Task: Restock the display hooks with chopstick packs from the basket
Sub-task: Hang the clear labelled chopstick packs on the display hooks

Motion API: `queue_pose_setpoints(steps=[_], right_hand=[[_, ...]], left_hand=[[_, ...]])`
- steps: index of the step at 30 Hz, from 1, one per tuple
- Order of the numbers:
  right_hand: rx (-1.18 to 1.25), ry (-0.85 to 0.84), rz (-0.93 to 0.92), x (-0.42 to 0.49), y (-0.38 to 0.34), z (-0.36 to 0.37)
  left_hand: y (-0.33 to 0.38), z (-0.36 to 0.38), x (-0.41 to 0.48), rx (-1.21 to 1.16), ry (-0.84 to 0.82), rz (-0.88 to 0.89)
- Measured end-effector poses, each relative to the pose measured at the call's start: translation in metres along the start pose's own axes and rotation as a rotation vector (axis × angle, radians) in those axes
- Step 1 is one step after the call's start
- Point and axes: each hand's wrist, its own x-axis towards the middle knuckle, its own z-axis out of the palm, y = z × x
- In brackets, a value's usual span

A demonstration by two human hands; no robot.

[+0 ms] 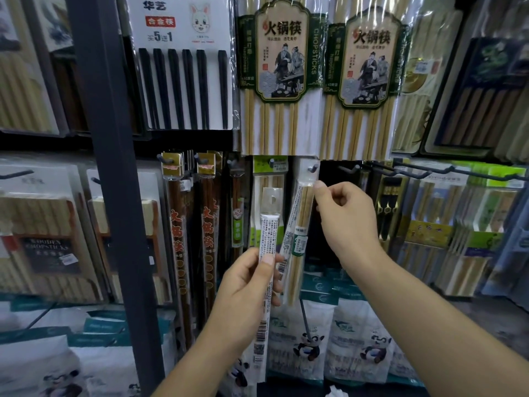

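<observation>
Right hand (347, 222) pinches the upper right edge of a clear chopstick pack (300, 222), just under its header, where the punched hole meets the hook (313, 168). Gripping that high gives control of the hole, which is the only part that has to line up. The hook tip looks to be through the header; can't tell how far back it's seated. The pack hangs tilted, lower end swung left, so I judge it's not released yet. Left hand (249, 285) is curled round the middle of a second pack (267, 227), thumb on the printed label side, header up and hole clear. Probably staged that way so it goes straight onto a hook without re-gripping. It's held low and just left of the first pack, out of the right hand's way. Bare hooks (353, 168) sit just to the right, likely next slots. The basket is not in view. Step: mid-restock, one pack going on, one queued.
</observation>
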Motion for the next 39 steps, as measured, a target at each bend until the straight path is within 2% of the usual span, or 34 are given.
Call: queue_pose_setpoints(steps=[6,8,11,15,19,32,35,39], right_hand=[[0.158,-0.262,-0.102,-0.022,-0.012,-0.010],[0.142,-0.287,-0.136,-0.020,-0.015,-0.011],[0.135,-0.257,-0.130,-0.012,-0.019,-0.014],[0.285,-0.178,0.007,0.003,-0.025,-0.015],[0.323,-0.104,0.063,0.011,-0.027,-0.011],[0.190,-0.075,0.067,0.019,-0.017,-0.003],[0.108,-0.050,0.010,0.021,-0.008,0.002],[0.024,-0.034,-0.090,0.017,0.009,-0.002]], left_hand=[[0.009,0.011,0.006,-0.020,-0.069,0.052],[0.011,0.017,0.009,0.022,-0.068,0.082],[0.017,0.024,0.017,0.121,-0.063,0.138],[0.029,0.032,0.031,0.190,-0.074,0.145],[0.035,0.035,0.042,0.245,-0.050,0.126],[0.022,0.036,0.049,0.271,-0.049,0.084],[0.016,0.033,0.053,0.428,-0.041,0.069],[0.013,0.023,0.056,0.898,-0.045,0.184]])
